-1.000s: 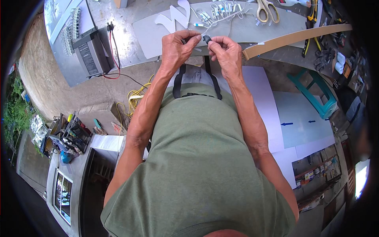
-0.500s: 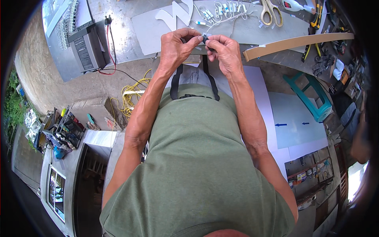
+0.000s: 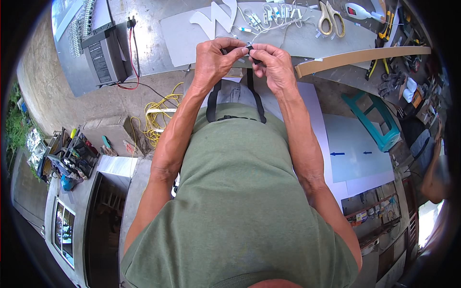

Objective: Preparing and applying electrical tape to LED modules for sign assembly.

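Observation:
My left hand [image 3: 211, 63] and my right hand [image 3: 277, 65] meet over the near edge of the bench. Thumb and forefinger of each are closed on a small black piece [image 3: 256, 60], too small and covered to name its kind. Thin white wire [image 3: 258, 34] runs from beside the fingertips to a string of small white light modules [image 3: 271, 17] with blue marks. To their left lies a white cut-out [image 3: 212, 21] with curved strokes. Large scissors [image 3: 330, 20] with cream handles rest right of the modules.
A grey power unit [image 3: 103, 61] with red and black leads sits at the bench's left. A curved brown strip [image 3: 362, 56] lies along the right edge, near pliers and tools. A teal stool [image 3: 379, 122], yellow cord [image 3: 156, 115] and another person's arm [image 3: 434, 175] are around.
Both hands stay together over the bench edge, with only small finger shifts. More of the black piece shows below the right fingertips. The view has tilted slightly.

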`<state>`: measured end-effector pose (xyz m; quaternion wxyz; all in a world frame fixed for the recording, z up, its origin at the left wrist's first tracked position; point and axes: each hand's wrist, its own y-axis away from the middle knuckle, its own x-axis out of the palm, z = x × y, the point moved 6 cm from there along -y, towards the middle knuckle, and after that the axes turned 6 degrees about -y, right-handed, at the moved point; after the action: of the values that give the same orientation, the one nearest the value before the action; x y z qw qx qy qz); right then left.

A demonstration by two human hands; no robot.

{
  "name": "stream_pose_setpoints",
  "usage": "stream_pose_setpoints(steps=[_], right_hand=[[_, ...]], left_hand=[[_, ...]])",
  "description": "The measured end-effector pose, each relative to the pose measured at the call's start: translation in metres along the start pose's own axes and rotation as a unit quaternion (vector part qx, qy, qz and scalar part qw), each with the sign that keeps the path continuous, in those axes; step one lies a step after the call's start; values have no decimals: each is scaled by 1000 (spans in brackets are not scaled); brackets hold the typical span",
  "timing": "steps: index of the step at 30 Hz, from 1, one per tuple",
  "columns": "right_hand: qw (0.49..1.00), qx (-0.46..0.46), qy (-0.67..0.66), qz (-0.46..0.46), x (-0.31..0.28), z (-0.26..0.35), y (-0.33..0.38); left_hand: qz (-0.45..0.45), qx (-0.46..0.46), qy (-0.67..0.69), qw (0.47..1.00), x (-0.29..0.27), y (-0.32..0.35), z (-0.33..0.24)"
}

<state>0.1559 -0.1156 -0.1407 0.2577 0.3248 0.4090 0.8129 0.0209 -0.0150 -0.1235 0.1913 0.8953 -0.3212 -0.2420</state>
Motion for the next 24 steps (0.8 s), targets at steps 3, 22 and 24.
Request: stream_pose_setpoints(steps=[3,22,24], right_hand=[[1000,5,-5,1,-2,-1,-1],[998,33,15,50,-10,0,-5],[997,37,25,64,-11,-1,-7]], left_hand=[[1,-1,-12,1000,0,0,-1],[35,-41,17,998,-1,-2,1],[47,-49,2,998,-2,-3,-2]])
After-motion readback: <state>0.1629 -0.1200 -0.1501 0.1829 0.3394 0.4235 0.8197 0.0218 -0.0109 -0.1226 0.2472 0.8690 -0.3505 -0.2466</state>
